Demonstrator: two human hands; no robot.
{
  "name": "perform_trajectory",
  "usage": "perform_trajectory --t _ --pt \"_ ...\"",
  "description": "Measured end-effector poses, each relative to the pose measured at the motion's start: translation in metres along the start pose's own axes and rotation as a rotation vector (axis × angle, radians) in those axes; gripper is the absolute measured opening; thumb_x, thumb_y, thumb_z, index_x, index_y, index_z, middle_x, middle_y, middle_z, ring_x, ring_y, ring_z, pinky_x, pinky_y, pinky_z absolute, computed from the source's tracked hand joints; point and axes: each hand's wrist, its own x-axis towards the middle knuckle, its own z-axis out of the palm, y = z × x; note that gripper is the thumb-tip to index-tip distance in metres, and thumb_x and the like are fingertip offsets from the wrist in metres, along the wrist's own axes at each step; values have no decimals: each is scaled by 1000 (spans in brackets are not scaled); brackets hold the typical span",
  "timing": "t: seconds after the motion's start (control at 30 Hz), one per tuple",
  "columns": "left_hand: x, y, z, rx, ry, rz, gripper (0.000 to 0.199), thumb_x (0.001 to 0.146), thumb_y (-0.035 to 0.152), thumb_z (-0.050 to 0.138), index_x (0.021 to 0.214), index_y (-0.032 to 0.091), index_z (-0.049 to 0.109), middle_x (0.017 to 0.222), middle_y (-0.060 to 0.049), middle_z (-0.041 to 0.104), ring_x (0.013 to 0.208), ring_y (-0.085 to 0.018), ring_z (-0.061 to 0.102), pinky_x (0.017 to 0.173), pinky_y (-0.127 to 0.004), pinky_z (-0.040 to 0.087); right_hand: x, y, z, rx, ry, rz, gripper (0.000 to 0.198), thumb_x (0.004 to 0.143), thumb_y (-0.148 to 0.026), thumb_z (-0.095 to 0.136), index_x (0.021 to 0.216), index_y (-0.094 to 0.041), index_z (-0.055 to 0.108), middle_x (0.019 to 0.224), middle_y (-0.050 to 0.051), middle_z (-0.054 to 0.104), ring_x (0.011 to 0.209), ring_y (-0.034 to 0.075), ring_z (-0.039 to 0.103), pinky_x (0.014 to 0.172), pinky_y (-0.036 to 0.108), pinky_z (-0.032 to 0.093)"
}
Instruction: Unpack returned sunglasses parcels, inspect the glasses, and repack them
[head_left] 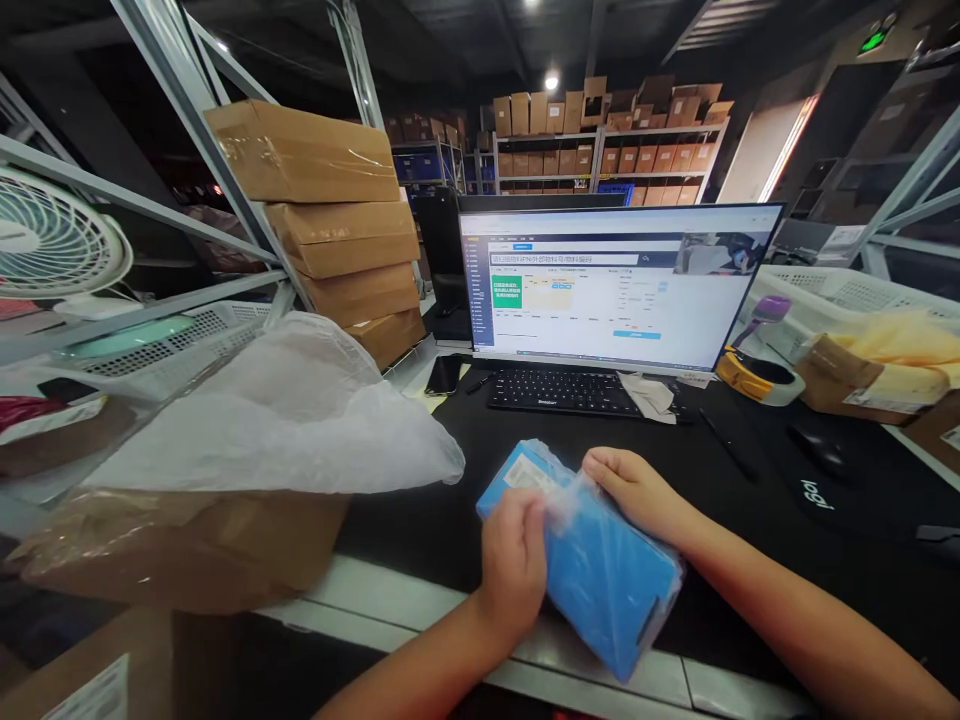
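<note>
A blue box (607, 580) inside a clear plastic bag (566, 500) lies tilted over the front edge of the black desk mat. A white label (527, 474) shows at its far end. My left hand (514, 550) is closed on the plastic at the box's left side, fingers curled. On the far right side, my right hand (630, 485) pinches the same bag between thumb and fingers. The film is bunched up between both hands. What my fingertips press on is partly hidden.
A monitor (600, 290) and keyboard (566, 391) stand ahead, with a phone (444, 375) beside them. White plastic film (300, 420) covers a brown carton (195, 550) at left. Stacked cartons (337, 235) rise behind. A mouse (819, 450), pen (727, 445) and tape dispenser (761, 378) are at right.
</note>
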Motion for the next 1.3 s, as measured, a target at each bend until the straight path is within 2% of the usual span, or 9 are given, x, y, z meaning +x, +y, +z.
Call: perform_trajectory --t 0.13,0.3,0.43,0.57,0.7,0.9,1.07,1.17,1.3 --pt "3 -1 -1 -21 -47 -2 17 98 17 45 88 21 58 72 3 60 63 -12 60 61 -22 46 -16 -10 -10 -339 101 -329 27 99 -44 54 93 -21 68 95 5 65 86 19 59 78 31 46" --pt "14 1 8 -113 -150 -136 21 101 24 42 87 21 57 70 4 57 59 -11 53 56 -22 40 -39 -24 -19 -548 -208 -422 51 75 -43 86 121 -30 68 145 11 47 128 32 48 106 48 43" --pt "28 1 15 -149 -188 -183 23 101 26 43 85 21 58 68 4 56 57 -11 50 55 -22 37 -35 -18 -13 -629 -145 -487 8 89 -21 70 97 -21 74 137 13 53 128 32 49 105 51 44" --pt "49 -6 6 -33 -100 -182 20 100 28 45 88 20 60 74 3 59 64 -12 53 62 -23 39 -23 -11 -17 -514 -42 -506 14 96 -16 57 89 -19 69 127 12 58 119 25 56 101 45 47" --pt "80 -20 -18 61 65 -301 20 98 30 48 86 19 60 71 2 56 64 -12 51 62 -23 39 -15 0 -32 -320 82 -322 11 97 -27 57 103 -20 65 120 10 62 109 21 62 96 39 51" --pt "95 -50 -36 -304 6 -664 23 89 40 58 81 18 57 59 4 45 51 -10 40 48 -20 30 -1 42 -14 -65 -269 108 79 86 -44 71 149 -14 35 132 19 60 101 21 69 87 38 58" --pt "87 -61 -39 -434 -58 -817 39 76 53 66 90 19 52 56 7 43 45 -9 36 45 -19 30 8 61 6 -165 -135 39 40 87 -35 68 121 -14 63 96 8 73 81 20 71 71 32 59" --pt "80 -58 -50 -445 -109 -835 47 74 57 69 95 18 54 59 6 47 49 -11 43 48 -21 35 5 52 -4 -294 -3 -6 14 89 -29 64 89 -18 73 99 8 73 92 25 68 84 41 56" --pt "65 -57 -77 -182 -184 -589 57 69 44 79 115 19 57 97 -5 65 87 -19 61 81 -31 49 -8 19 -18 -479 240 -295 17 95 -27 57 99 -22 73 109 8 70 101 24 66 88 40 54"
